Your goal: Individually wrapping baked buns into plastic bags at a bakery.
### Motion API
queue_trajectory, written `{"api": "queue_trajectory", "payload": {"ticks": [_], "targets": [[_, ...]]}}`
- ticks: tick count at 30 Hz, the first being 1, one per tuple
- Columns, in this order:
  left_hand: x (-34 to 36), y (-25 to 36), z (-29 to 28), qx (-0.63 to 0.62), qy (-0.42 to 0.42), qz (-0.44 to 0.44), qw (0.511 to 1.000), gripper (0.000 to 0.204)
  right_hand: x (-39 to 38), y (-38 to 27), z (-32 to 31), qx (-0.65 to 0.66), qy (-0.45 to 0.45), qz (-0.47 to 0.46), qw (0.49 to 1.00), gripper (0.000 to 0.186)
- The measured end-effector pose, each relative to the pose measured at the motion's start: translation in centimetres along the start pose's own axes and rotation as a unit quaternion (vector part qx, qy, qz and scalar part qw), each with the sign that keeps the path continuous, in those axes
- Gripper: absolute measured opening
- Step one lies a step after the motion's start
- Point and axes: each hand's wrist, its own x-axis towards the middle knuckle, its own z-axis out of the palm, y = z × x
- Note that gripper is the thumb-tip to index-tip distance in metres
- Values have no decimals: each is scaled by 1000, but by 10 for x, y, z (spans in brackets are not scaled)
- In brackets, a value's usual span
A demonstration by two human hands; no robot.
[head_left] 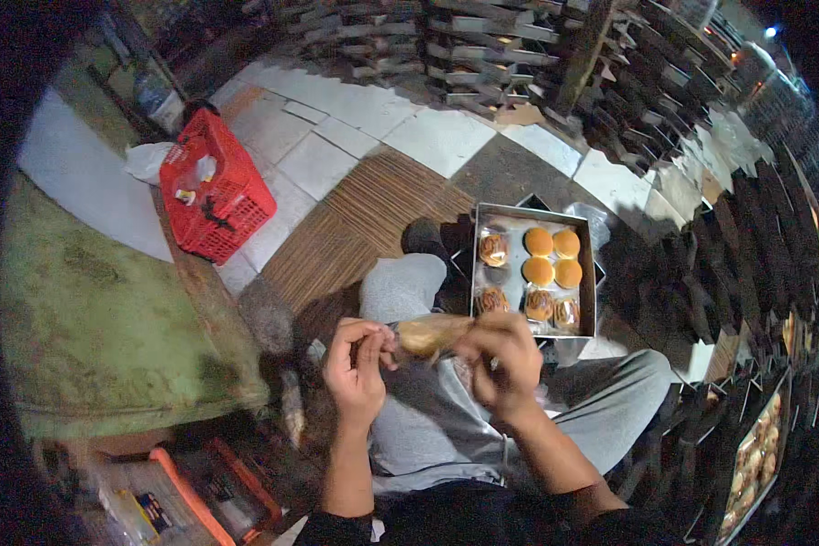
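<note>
Above my lap, my two hands hold a golden bun in a clear plastic wrap [423, 335] stretched between them. My left hand [357, 364] pinches the wrap's left end. My right hand [499, 359], smeared by motion, is closed on its right side. Just beyond my hands sits a square metal tray [588, 282] holding several round buns, some plain with orange-brown tops [538, 242], others darker, streaked and wrapped in clear plastic [540, 305].
A red plastic basket [232, 232] stands at upper left, beside a green mat [109, 337]. Orange-edged bins [175, 482] lie at lower left. Dark stacked trays [664, 273] line the back and right, with another tray of baked goods [751, 464] at lower right.
</note>
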Motion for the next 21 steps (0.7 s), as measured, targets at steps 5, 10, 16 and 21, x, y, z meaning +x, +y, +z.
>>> {"api": "queue_trajectory", "payload": {"ticks": [5,10,16,21], "targets": [[0,-32,3,103,-15,94,990,15,-19,46,-11,286,-17,446,848,14],[34,-3,15,105,8,103,989,21,16,57,-7,247,-77,476,841,15],[13,1,-8,281,7,-8,960,19,-36,83,33,421,-125,580,686,18],[-53,-16,-24,177,24,-356,917,25,-104,60,53,545,-36,686,480,30]]}}
